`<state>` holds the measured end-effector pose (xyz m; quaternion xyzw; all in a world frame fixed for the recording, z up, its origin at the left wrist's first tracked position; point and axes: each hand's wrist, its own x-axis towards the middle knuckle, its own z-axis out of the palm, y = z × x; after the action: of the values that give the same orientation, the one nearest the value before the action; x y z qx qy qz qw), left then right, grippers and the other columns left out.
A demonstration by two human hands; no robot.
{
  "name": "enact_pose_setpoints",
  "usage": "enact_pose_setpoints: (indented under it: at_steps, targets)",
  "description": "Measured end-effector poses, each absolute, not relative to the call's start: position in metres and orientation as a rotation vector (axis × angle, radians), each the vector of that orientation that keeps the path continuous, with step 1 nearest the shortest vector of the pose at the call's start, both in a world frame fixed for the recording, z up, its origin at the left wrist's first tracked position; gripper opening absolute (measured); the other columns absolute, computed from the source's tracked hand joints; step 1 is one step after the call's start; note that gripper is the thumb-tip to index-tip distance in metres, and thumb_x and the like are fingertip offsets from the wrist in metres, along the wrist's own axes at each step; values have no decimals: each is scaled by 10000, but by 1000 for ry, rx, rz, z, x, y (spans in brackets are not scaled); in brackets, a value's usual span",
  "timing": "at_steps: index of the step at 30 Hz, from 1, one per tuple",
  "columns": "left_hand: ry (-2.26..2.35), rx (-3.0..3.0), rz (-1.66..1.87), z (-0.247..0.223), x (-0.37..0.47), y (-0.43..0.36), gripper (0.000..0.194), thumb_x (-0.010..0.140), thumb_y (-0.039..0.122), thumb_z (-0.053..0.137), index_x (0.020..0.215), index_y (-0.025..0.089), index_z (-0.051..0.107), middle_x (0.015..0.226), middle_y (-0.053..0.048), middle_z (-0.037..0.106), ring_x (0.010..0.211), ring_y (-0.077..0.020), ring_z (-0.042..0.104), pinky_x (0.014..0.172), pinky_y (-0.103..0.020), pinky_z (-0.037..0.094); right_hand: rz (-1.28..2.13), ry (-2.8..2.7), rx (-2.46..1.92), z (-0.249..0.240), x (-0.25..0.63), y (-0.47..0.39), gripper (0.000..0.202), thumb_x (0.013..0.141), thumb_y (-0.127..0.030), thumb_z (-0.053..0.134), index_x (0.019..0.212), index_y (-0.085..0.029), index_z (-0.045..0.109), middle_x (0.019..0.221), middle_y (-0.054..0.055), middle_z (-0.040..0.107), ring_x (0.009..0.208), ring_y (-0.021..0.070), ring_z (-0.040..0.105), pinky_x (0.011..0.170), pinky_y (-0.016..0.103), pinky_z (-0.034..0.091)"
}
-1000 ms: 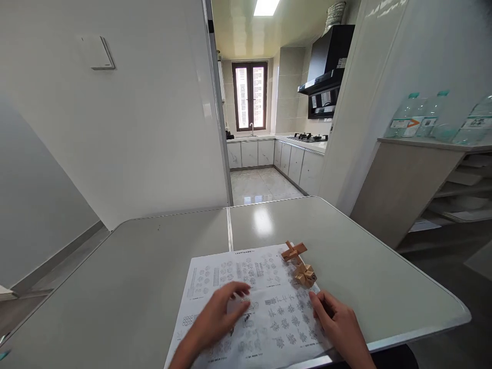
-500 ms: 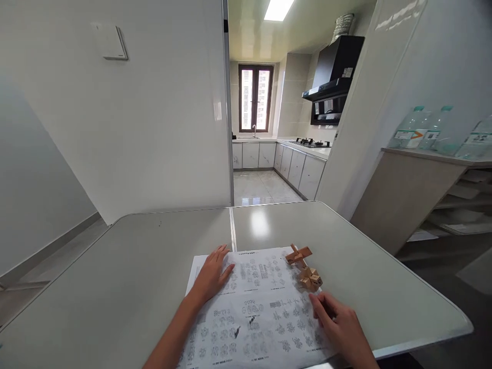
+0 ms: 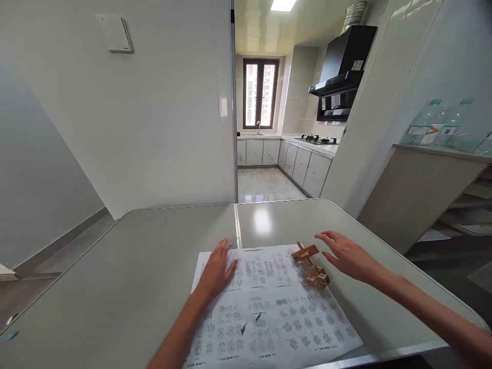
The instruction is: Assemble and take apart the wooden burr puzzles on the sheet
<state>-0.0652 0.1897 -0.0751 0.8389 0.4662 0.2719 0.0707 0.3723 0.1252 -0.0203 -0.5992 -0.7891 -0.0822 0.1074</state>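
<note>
A large printed paper sheet (image 3: 269,294) covered with small line drawings lies on the table. My left hand (image 3: 216,269) rests flat on its upper left part, fingers stretched out. Two wooden interlocking puzzles sit along the sheet's upper right edge: a cross-shaped wooden puzzle (image 3: 305,252) and, just in front of it, a chunkier star-like wooden puzzle (image 3: 318,277). To the right of both, my right hand (image 3: 344,253) is held with its fingers apart and nothing in it, close to the cross-shaped one.
The pale table (image 3: 126,287) has a metal-trimmed edge and a seam down its middle. At the right stands a shelf unit (image 3: 434,189) with plastic bottles (image 3: 434,123) on top. A teal object (image 3: 11,336) lies near the left edge. Beyond a doorway is a kitchen.
My right hand has moved from the sheet's right side up and outward to beside the puzzles, and its fingers have opened. My left hand stays on the sheet. The view has shifted slightly.
</note>
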Motion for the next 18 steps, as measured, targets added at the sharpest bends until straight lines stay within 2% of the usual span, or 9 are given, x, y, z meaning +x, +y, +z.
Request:
enact_pose_setpoints:
  at_steps: [4, 9, 15, 18]
  targets:
    - [1417, 2502, 821, -74, -65, 188, 472, 1039, 403, 492, 1479, 254, 410, 1677, -114, 314, 1532, -321, 325, 1191, -528, 388, -403, -2624, -1683, -19, 375, 140, 497, 907, -95, 520, 1391, -208, 542, 1365, 143, 630, 1189, 297, 638, 949, 406, 521]
    - [1436, 2479, 825, -72, -65, 186, 484, 1036, 382, 495, 1489, 247, 391, 1707, -122, 227, 1515, -342, 353, 1153, -531, 431, -446, -2744, -1615, -27, 361, 150, 496, 840, 45, 537, 1242, -228, 633, 1196, 115, 694, 1040, 265, 677, 853, 351, 507]
    - [1440, 2475, 836, -72, -64, 184, 483, 1022, 367, 511, 1479, 252, 403, 1706, -127, 225, 1495, -357, 385, 1131, -548, 453, -487, -2828, -1620, -41, 345, 167, 350, 753, 9, 720, 1045, -173, 656, 982, 97, 715, 865, 252, 697, 691, 287, 459]
    - [1444, 2471, 848, -73, -64, 184, 472, 1018, 351, 514, 1470, 258, 412, 1706, -127, 223, 1478, -360, 413, 1117, -554, 466, -481, -2843, -1646, -44, 342, 175, 272, 768, 15, 704, 962, -164, 640, 834, 63, 718, 708, 225, 697, 584, 267, 391]
